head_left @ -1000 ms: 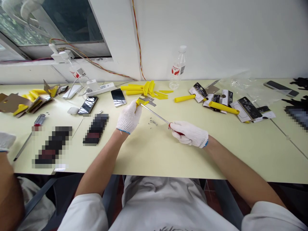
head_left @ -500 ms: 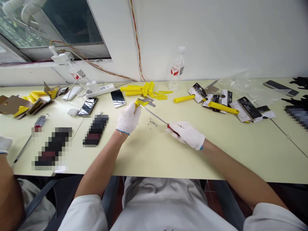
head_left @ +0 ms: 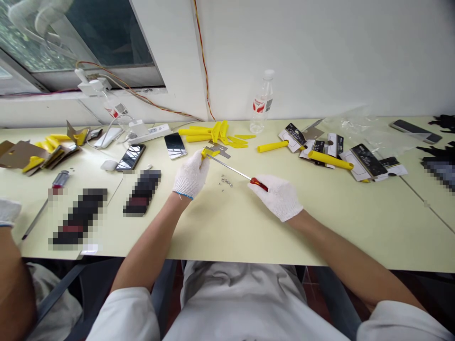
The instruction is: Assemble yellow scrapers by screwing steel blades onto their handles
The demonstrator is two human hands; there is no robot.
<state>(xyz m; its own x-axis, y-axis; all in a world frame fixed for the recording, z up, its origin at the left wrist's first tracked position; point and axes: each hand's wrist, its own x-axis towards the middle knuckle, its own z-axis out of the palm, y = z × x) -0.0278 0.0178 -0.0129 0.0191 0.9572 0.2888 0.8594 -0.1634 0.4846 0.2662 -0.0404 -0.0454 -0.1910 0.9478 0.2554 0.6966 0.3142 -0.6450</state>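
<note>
My left hand (head_left: 192, 175), in a white knit glove, is closed around a yellow plastic part (head_left: 212, 152). My right hand (head_left: 279, 195), gloved the same way, grips the red handle of a long screwdriver (head_left: 232, 169). The shaft points up and left, and its tip meets the yellow part by my left fingers. On the table below the shaft lies a small cluster of screws (head_left: 226, 181). Flat grey metal blades (head_left: 221, 148) lie just behind the yellow part. Further back is a pile of yellow handles and pieces (head_left: 199, 134).
A water bottle (head_left: 263, 102) stands by the wall. Carded packages with yellow handles (head_left: 330, 159) lie at right. Phones (head_left: 175, 145), a power strip (head_left: 151, 133) and another screwdriver (head_left: 61, 180) are at left. A co-worker's gloved hand (head_left: 9, 212) shows at the left edge.
My right hand has turned around the screwdriver handle, its back now rolled differently and more of the red handle showing. My left hand and the yellow part stay nearly in place.
</note>
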